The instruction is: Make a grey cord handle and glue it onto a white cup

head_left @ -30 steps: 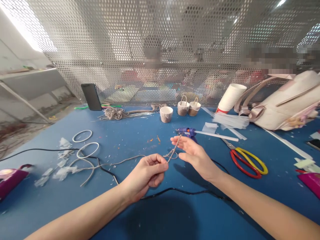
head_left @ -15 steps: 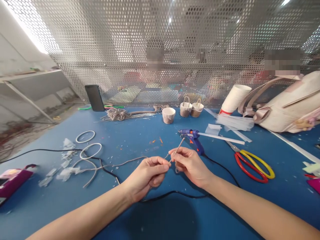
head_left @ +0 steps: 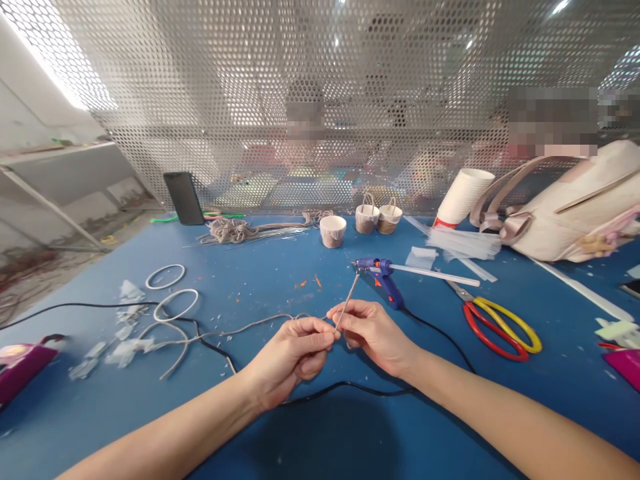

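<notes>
Near the middle of the blue table, my left hand [head_left: 295,357] pinches a thin grey-brown cord [head_left: 250,325] that trails off to the left. Right beside it, fingertips almost touching, my right hand [head_left: 375,333] pinches the same kind of cord, whose end sticks up and slightly right above the fingers. Just beyond my right hand lies a blue glue gun [head_left: 383,273] with a long clear stick in its back. The exact grip between the fingertips is too small to make out.
Red-and-yellow scissors [head_left: 495,327] lie right. White rings [head_left: 176,305] and plastic scraps are left. Behind stand a small cup [head_left: 333,231], two handled cups, stacked paper cups [head_left: 464,197], a cord bundle [head_left: 233,230], a phone [head_left: 184,198] and a bag [head_left: 580,207]. Black cable crosses in front.
The view has shifted slightly, moving the table items a little left. The cord end above my right hand leans a bit differently; both hands still pinch the cord close together.
</notes>
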